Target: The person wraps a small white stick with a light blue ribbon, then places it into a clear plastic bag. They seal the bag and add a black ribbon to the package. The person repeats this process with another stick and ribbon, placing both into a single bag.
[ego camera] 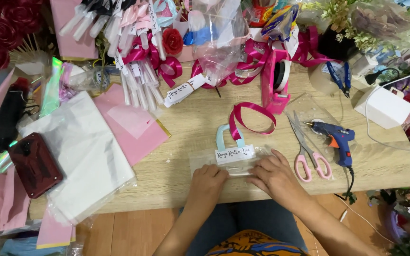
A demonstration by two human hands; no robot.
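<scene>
With both hands flat on the clear plastic pouch (236, 163) at the near edge of the desk (186, 175), I read this as a pressing or smoothing step. Left hand (208, 182) fingers curled down on its lower left, right hand (274, 175) spread on its right side, neither gripping. I'd keep pressure even and avoid creasing the white label (234, 153). Pink scissors (309, 151) and blue glue gun (335, 140) lie just right.
</scene>
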